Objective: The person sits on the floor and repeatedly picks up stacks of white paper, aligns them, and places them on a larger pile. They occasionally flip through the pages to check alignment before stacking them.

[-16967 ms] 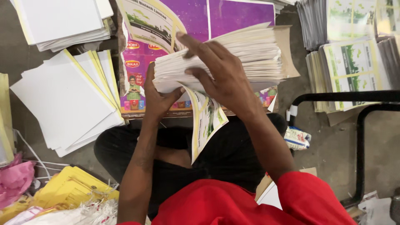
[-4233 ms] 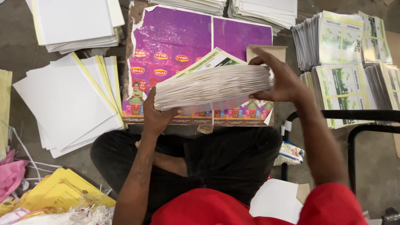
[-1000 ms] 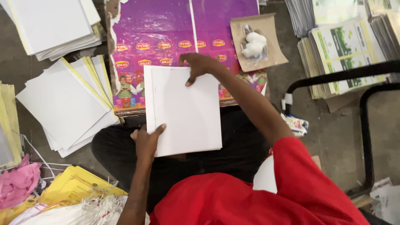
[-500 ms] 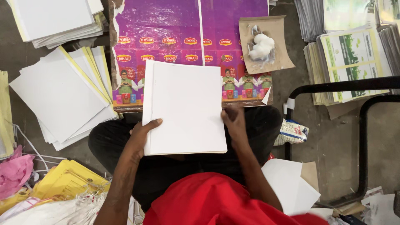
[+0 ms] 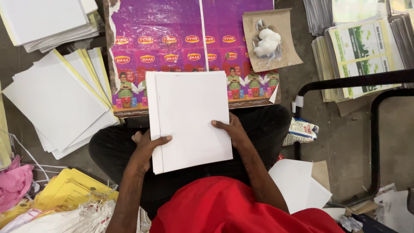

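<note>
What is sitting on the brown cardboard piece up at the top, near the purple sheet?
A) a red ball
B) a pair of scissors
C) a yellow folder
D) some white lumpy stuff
D: the brown cardboard piece beside the purple sheet carries a small heap of white lumps; no scissors, ball or folder lies on it.

The paper stack [image 5: 189, 118] lies on the lap, before the printed board [image 5: 172, 39], with loose sheets [image 5: 56, 103] left.
</note>
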